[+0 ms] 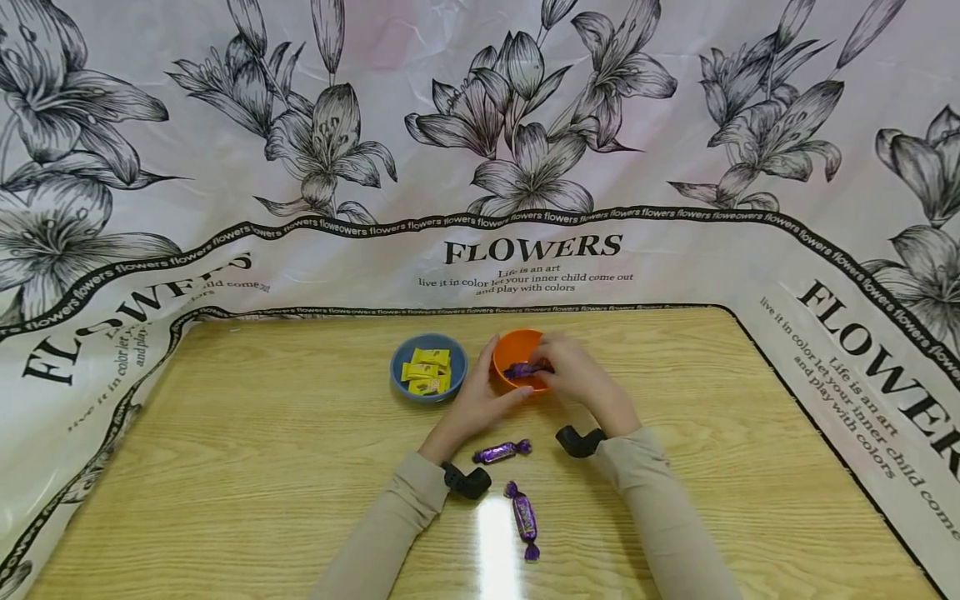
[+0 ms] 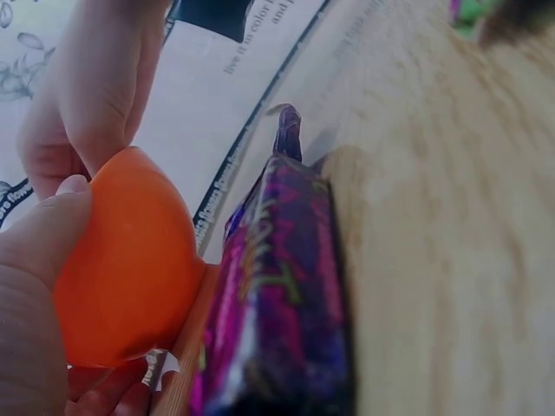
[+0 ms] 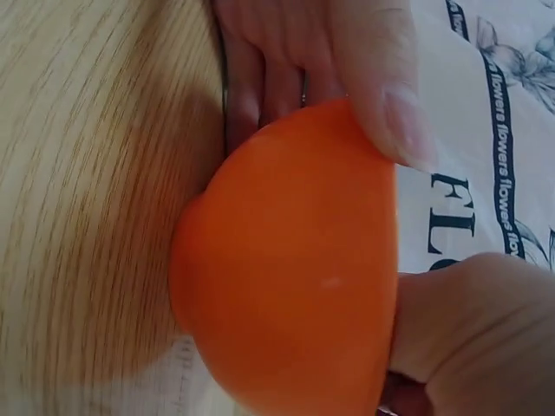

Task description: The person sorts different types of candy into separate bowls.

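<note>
My left hand (image 1: 474, 404) holds the orange bowl (image 1: 514, 344) from its left side. In the right wrist view its thumb (image 3: 403, 121) lies at the bowl's rim and the other fingers go behind the wall. The right hand (image 1: 583, 373) reaches over the rim from the right and pinches one end of a purple twist-wrapped candy (image 1: 519, 370) inside the bowl. Its fingertips are largely hidden by the bowl in both wrist views. Two more such candies lie on the table, one crosswise (image 1: 498, 452) near the left wrist, the other lengthwise (image 1: 523, 515) closer to me.
A blue-grey bowl (image 1: 398, 360) with several yellow packets (image 1: 427, 372) stands just left of the left hand. Behind and along the sides of the wood-grain table (image 1: 262, 467) runs a flower-printed sheet (image 1: 525, 183). Black wrist cameras (image 1: 467, 482) sit on both wrists.
</note>
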### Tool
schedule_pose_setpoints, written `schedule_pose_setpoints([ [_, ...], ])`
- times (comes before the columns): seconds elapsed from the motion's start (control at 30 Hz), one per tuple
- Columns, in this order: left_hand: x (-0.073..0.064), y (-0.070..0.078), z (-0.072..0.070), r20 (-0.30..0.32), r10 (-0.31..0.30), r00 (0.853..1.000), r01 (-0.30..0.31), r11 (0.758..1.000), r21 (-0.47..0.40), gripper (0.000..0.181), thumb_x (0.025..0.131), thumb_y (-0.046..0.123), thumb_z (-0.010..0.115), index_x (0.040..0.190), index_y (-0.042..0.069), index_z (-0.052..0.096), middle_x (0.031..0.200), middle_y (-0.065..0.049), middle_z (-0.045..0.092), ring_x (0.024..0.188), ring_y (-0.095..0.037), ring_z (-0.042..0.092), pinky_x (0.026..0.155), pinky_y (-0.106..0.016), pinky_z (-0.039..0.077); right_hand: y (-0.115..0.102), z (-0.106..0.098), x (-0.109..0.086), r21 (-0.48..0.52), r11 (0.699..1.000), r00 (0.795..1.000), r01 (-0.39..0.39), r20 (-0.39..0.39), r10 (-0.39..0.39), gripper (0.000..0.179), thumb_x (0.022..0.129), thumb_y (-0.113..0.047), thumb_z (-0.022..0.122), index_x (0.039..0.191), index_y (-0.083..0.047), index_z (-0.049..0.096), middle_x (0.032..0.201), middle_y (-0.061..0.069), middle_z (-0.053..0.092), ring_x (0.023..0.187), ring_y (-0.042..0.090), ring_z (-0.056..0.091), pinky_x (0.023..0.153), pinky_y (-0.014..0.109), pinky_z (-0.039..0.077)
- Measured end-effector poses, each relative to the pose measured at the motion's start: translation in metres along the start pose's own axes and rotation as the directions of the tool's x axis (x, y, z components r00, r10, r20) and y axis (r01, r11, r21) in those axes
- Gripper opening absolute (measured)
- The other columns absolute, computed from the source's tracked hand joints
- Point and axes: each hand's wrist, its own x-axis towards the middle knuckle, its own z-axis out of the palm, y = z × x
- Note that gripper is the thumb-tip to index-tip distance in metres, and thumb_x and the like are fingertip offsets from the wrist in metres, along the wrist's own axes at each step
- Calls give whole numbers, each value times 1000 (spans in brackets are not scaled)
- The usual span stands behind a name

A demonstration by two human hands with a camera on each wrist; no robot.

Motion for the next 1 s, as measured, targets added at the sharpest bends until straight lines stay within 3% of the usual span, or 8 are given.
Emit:
schedule_pose_setpoints([
  [0.13,1,0,1,-1,-9,1000,9,1000,8,101,89,37,75,160,8,9,160,-12,26,145,-23,30,118,-41,24,-3,1,2,-12,1000,999,-6,35,6,12,78,11,73,85,1,75,86,10,65,84,25,59,82,43,52],
  [0.3,0,-1,1,-4,-13,1000,13,1000,12,102,89,41,75,160,9,9,161,-12,25,145,-23,29,118,-41,23,-9,1,5,-65,995,994,-75,79,80,13,78,11,72,84,0,75,83,8,66,84,26,59,82,43,52],
  [0.47,-1,-1,1,-4,-26,1000,26,1000,16,101,89,41,74,160,10,9,161,-11,24,145,-22,28,118,-41,22,-11,3,8,-87,987,986,-132,87,139,12,77,11,72,82,0,75,82,7,67,85,26,59,83,43,52],
  [0.67,0,0,2,0,-31,1000,31,999,30,101,89,42,74,160,11,9,161,-12,25,145,-23,28,119,-40,22,-10,3,7,-88,986,985,-143,80,150,11,76,10,73,83,1,75,85,9,68,87,27,59,85,44,52],
  [0.87,0,2,1,-1,-40,999,40,999,25,100,89,42,73,160,12,10,161,-12,25,146,-25,28,119,-43,22,-8,1,4,-47,992,992,-116,54,118,8,79,8,74,85,2,75,86,10,66,86,27,60,84,44,53],
  [1.0,-1,2,0,-3,-50,999,50,998,27,100,89,43,74,160,12,10,161,-11,25,145,-24,28,119,-43,23,-7,-3,0,63,993,995,-103,6,103,6,83,3,73,88,3,76,88,10,68,87,28,62,84,46,53],
])
